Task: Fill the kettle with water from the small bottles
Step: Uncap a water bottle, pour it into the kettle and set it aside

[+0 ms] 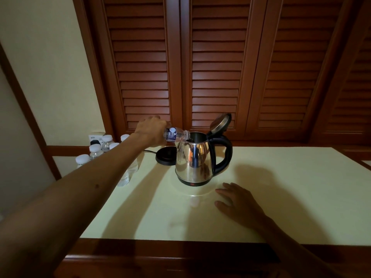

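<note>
Sideways, left hand (151,131) tips bottle (176,135) into kettle (195,160).

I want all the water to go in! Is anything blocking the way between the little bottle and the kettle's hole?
Nothing visible does. The kettle lid is flipped up and back, and the left hand tips the small bottle with its mouth right at the open top.

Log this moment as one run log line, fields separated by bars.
step: pouring | left hand: holds small bottle tipped at kettle mouth | lid: open | right hand: flat on table
</note>
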A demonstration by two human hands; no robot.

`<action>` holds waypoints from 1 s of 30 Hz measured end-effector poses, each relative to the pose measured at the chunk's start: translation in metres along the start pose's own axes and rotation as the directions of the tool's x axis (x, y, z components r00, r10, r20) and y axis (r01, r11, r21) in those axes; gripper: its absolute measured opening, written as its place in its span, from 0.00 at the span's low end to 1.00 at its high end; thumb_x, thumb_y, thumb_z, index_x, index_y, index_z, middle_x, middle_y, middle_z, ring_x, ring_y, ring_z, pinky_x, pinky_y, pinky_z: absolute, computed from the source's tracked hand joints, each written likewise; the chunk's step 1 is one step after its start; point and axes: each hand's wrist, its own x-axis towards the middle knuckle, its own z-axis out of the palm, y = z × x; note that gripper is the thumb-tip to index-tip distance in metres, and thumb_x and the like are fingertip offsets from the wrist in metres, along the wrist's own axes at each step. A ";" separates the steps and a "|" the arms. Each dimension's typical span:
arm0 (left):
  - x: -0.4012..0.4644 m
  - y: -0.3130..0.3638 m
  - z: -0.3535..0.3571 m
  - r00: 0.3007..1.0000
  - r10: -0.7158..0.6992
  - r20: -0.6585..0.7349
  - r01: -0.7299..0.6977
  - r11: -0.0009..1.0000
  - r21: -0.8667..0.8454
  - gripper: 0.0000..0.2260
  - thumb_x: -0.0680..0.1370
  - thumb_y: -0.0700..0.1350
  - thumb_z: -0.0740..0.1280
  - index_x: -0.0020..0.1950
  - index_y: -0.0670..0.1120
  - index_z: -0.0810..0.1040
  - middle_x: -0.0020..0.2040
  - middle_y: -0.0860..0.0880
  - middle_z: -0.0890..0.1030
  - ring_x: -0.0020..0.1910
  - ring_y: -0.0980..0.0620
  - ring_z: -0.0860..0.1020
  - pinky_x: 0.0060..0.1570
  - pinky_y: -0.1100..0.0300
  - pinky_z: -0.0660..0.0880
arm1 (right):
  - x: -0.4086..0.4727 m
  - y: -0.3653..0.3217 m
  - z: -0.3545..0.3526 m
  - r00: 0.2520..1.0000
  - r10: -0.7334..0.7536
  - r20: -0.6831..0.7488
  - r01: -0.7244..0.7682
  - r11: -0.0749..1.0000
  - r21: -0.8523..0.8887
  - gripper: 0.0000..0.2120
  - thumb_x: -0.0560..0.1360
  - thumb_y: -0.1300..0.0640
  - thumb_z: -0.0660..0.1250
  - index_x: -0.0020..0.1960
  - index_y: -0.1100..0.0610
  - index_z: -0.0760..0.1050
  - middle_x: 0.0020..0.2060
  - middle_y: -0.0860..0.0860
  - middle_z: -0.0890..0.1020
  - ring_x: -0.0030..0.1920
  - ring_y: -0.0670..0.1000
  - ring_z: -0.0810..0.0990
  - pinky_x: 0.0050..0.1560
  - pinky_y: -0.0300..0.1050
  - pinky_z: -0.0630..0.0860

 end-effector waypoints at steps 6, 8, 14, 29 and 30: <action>-0.002 0.003 -0.009 0.999 0.019 0.028 -0.020 0.999 0.028 0.30 0.73 0.59 0.73 0.73 0.55 0.70 0.62 0.43 0.75 0.61 0.44 0.73 0.57 0.48 0.72 | 0.001 0.001 0.001 1.000 -0.004 -0.005 0.004 1.000 -0.001 0.29 0.76 0.34 0.54 0.73 0.44 0.64 0.76 0.46 0.60 0.76 0.50 0.55 0.75 0.52 0.53; -0.003 0.003 -0.010 0.999 0.023 0.030 -0.024 0.999 0.039 0.30 0.73 0.58 0.73 0.73 0.55 0.70 0.62 0.43 0.75 0.62 0.44 0.73 0.57 0.47 0.71 | 0.000 0.000 0.001 1.000 0.003 0.003 -0.003 1.000 0.010 0.28 0.77 0.34 0.55 0.74 0.44 0.63 0.76 0.45 0.60 0.77 0.49 0.54 0.75 0.52 0.52; -0.004 0.005 -0.013 0.999 0.027 0.021 -0.028 0.998 0.053 0.28 0.73 0.59 0.72 0.72 0.56 0.71 0.61 0.43 0.75 0.60 0.43 0.73 0.57 0.48 0.72 | -0.001 -0.001 -0.001 1.000 0.005 -0.004 -0.005 1.000 0.018 0.28 0.77 0.35 0.55 0.74 0.44 0.64 0.76 0.45 0.59 0.77 0.49 0.53 0.74 0.51 0.51; -0.006 0.013 -0.021 0.995 0.081 -0.049 -0.071 0.979 0.192 0.27 0.75 0.56 0.71 0.73 0.55 0.71 0.61 0.43 0.74 0.61 0.43 0.74 0.60 0.49 0.71 | 0.000 0.001 0.000 1.000 0.002 -0.004 -0.002 1.000 0.024 0.27 0.77 0.35 0.55 0.73 0.43 0.64 0.76 0.44 0.59 0.76 0.48 0.53 0.74 0.50 0.50; -0.006 0.014 -0.022 0.995 0.086 -0.054 -0.073 0.976 0.205 0.27 0.75 0.56 0.71 0.73 0.55 0.71 0.61 0.43 0.74 0.61 0.43 0.73 0.60 0.48 0.70 | 0.000 0.001 0.000 1.000 0.002 -0.003 -0.002 1.000 0.026 0.27 0.77 0.35 0.55 0.73 0.43 0.64 0.76 0.44 0.59 0.76 0.48 0.53 0.74 0.51 0.50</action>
